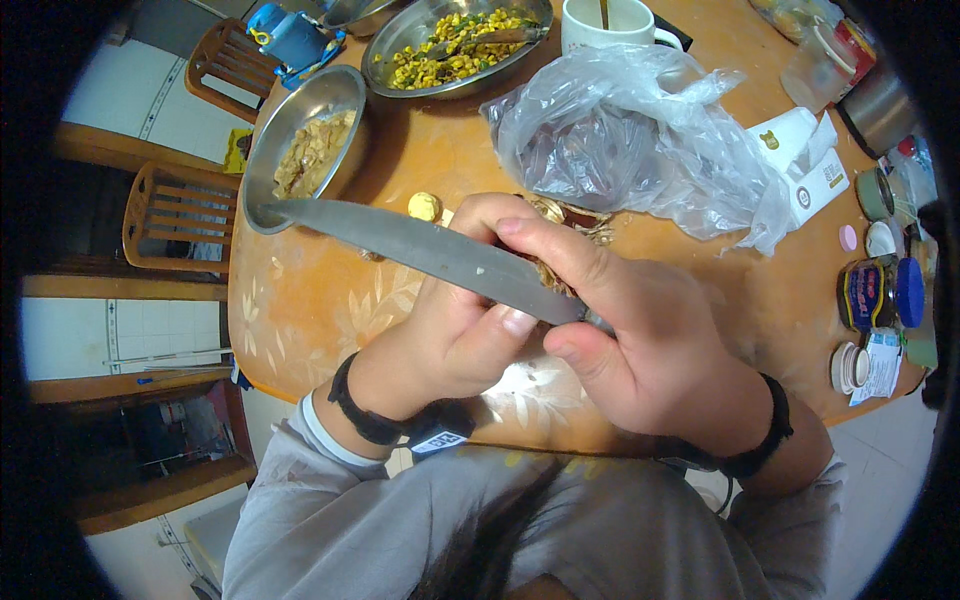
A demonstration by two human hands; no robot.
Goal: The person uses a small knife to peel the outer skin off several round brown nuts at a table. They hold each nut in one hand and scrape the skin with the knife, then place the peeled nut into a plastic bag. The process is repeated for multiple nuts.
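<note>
My right hand [637, 322] grips the handle of a kitchen knife [427, 244], whose broad grey blade points to the left across both hands. The right index finger reaches over the blade's upper side. Behind the blade, my left hand [442, 337] is curled with its thumb close to the blade's lower edge. It seems to pinch a small item; a dark sliver shows by the thumb, but the rest is hidden. Beyond the fingers, brown fibrous scraps [596, 229] lie on the table [300, 322]. A pale yellow round piece of food [424, 206] sits to their left.
A steel bowl of pale food pieces [259, 180] stands at left. Behind are a steel dish of corn [390, 88] and a white mug [607, 34]. A filled plastic bag [630, 142] lies beyond my right hand. A tissue pack [814, 180] and several jars [866, 296] line the right edge.
</note>
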